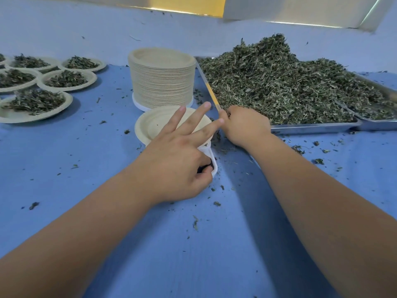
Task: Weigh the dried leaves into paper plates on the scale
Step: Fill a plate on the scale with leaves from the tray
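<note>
An empty paper plate (154, 123) sits on a small white scale (214, 163), which is mostly hidden under my left hand (176, 160). That hand hovers over the plate with its fingers spread straight, and its thumb touches the scale's dark front panel. A big heap of dried leaves (279, 82) fills a steel tray (311, 127) to the right. My right hand (245, 125) is at the tray's near left corner, its fingers curled into the leaves there.
A tall stack of empty paper plates (162, 82) stands just behind the scale. Several plates filled with leaves (66, 79) lie at the far left. A second steel tray (378, 123) adjoins the first at the right. Loose leaf crumbs dot the blue tablecloth (86, 168).
</note>
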Demonstrator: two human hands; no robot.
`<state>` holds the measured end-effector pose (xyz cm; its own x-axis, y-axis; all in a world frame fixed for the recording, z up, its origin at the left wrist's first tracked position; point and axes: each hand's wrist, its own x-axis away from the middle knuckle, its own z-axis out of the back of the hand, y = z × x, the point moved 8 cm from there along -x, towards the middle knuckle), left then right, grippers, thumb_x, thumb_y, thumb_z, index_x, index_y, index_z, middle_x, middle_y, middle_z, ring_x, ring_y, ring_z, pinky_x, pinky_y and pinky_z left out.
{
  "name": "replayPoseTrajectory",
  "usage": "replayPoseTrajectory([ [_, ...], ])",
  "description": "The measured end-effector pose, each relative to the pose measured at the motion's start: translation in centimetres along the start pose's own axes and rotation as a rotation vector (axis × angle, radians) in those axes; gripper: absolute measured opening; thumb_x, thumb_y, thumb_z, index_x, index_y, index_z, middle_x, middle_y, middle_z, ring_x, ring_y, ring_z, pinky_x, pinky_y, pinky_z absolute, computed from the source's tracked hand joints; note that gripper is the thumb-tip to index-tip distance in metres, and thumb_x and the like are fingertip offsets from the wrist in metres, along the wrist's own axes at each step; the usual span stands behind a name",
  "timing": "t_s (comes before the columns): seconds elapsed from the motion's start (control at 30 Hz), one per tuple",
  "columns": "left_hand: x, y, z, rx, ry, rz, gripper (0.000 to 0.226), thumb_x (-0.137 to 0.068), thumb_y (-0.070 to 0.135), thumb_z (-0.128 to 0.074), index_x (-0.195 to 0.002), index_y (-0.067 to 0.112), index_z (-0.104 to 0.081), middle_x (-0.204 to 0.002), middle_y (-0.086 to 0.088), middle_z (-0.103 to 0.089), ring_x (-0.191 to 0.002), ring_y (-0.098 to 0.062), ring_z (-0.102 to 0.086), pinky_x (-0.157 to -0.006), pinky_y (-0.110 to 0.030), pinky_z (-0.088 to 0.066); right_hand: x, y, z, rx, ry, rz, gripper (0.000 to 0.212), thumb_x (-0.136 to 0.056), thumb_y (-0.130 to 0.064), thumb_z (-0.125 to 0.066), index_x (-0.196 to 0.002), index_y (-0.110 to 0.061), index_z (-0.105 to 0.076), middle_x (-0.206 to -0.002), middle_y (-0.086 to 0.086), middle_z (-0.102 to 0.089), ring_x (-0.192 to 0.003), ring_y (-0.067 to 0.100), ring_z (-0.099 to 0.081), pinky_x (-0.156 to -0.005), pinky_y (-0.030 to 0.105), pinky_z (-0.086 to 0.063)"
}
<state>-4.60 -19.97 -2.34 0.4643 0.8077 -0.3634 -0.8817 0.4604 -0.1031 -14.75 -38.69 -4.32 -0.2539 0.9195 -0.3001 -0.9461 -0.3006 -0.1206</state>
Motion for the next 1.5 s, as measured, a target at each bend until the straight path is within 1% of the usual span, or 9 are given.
replayPoseTrajectory([
  [0.33, -0.7, 0.6, 0.1, 0.022, 0.025, 0.005, 0.039, -0.091, 0.037, -0.049, -0.065, 0.024, -0.076, -0.166, 0.003, -0.035, -0.16, -0.026, -0.004, -0.127, -0.056, 0.001, -0.1, -0.1, -0.1, 0.036, -0.035, 0.009, 0.042, -0.103, -0.05, -0.027, -0.099, -0.02, -0.056, -0.092, 0.005, -0.061, -0.083, 0.031, -0.056, -0.068, 0.037, -0.038],
  [0.53, -0.8, 0.2, -0.5, -0.001, -0.003, 0.04, 0.042, -0.092, 0.041, -0.044, -0.074, 0.027, -0.08, -0.167, 0.007, -0.03, -0.16, -0.023, 0.0, -0.127, -0.051, 0.009, -0.1, 0.0, -0.2, 0.003, -0.021, -0.007, 0.043, -0.102, -0.051, -0.026, -0.091, -0.019, -0.053, -0.09, 0.007, -0.063, -0.081, 0.032, -0.058, -0.066, 0.036, -0.037],
  [0.83, -0.1, 0.0, 0.5, 0.078, 0.2, -0.02, 0.04, -0.094, 0.031, -0.043, -0.082, 0.018, -0.079, -0.158, -0.004, -0.048, -0.156, -0.027, -0.027, -0.127, -0.053, -0.015, -0.4, 0.1, -0.4, -0.003, -0.107, -0.017, 0.045, -0.102, -0.055, -0.023, -0.101, -0.019, -0.052, -0.094, 0.006, -0.058, -0.085, 0.031, -0.054, -0.071, 0.039, -0.036],
  [1.07, 1.8, -7.5, 1.6, 0.361, 0.429, 0.377, 0.035, -0.096, 0.021, -0.046, -0.105, 0.009, -0.078, -0.149, -0.006, -0.056, -0.15, -0.026, -0.036, -0.127, -0.037, -0.012, -1.8, 0.6, 0.2, -0.222, -0.141, -0.007, 0.052, -0.102, -0.047, -0.042, -0.061, -0.016, -0.042, -0.056, 0.002, -0.046, -0.051, 0.023, -0.042, -0.051, 0.028, -0.03],
  [1.17, 3.4, -10.9, 0.8, 0.6, 0.561, 0.63, 0.036, -0.094, 0.024, -0.043, -0.106, 0.014, -0.076, -0.149, 0.008, -0.055, -0.149, -0.009, -0.034, -0.12, -0.018, -0.016, -2.6, 0.7, 1.2, -0.255, -0.08, -0.021, 0.048, -0.101, -0.038, -0.047, -0.06, -0.014, -0.04, -0.052, 0.004, -0.039, -0.049, 0.023, -0.037, -0.048, 0.027, -0.028],
  [1.27, 5.3, -13.5, -0.1, 0.773, 0.714, 0.83, 0.04, -0.096, 0.027, -0.04, -0.12, 0.019, -0.071, -0.139, 0.038, -0.049, -0.121, 0.032, -0.036, -0.097, 0.004, -0.023, -3.1, 0.7, 1.9, -0.286, -0.02, -0.04, 0.049, -0.101, -0.037, -0.046, -0.058, -0.015, -0.038, -0.05, 0.002, -0.036, -0.047, 0.023, -0.033, -0.048, 0.027, -0.029],
  [1.33, 6.7, -15.2, -0.8, 0.833, 0.791, 0.991, 0.037, -0.098, 0.027, -0.039, -0.123, 0.026, -0.066, -0.153, 0.027, -0.043, -0.108, 0.039, -0.035, -0.09, 0.002, -0.027, -3.1, 0.5, 1.4, -0.257, -0.064, -0.034, 0.049, -0.101, -0.037, -0.047, -0.058, -0.016, -0.037, -0.05, 0.002, -0.036, -0.047, 0.023, -0.033, -0.049, 0.027, -0.03],
  [1.4, 7.6, -16.1, -2.0, 0.888, 0.815, 1.1, 0.036, -0.099, 0.027, -0.038, -0.124, 0.029, -0.065, -0.157, 0.012, -0.045, -0.126, 0.022, -0.04, -0.101, -0.012, -0.031, -3.1, 0.6, 1.5, -0.251, -0.065, -0.034, 0.05, -0.102, -0.037, -0.047, -0.058, -0.015, -0.038, -0.05, 0.002, -0.035, -0.046, 0.022, -0.033, -0.05, 0.027, -0.031],
  [1.5, 8.0, -16.8, -3.3, 0.96, 0.803, 1.169, 0.036, -0.099, 0.026, -0.039, -0.123, 0.028, -0.066, -0.118, 0.026, -0.058, -0.103, 0.027, -0.048, -0.089, -0.006, -0.034, -3.2, 1.0, 2.9, -0.32, 0.062, -0.047, 0.05, -0.101, -0.036, -0.047, -0.056, -0.015, -0.036, -0.048, 0.001, -0.033, -0.044, 0.021, -0.029, -0.048, 0.025, -0.028],
])
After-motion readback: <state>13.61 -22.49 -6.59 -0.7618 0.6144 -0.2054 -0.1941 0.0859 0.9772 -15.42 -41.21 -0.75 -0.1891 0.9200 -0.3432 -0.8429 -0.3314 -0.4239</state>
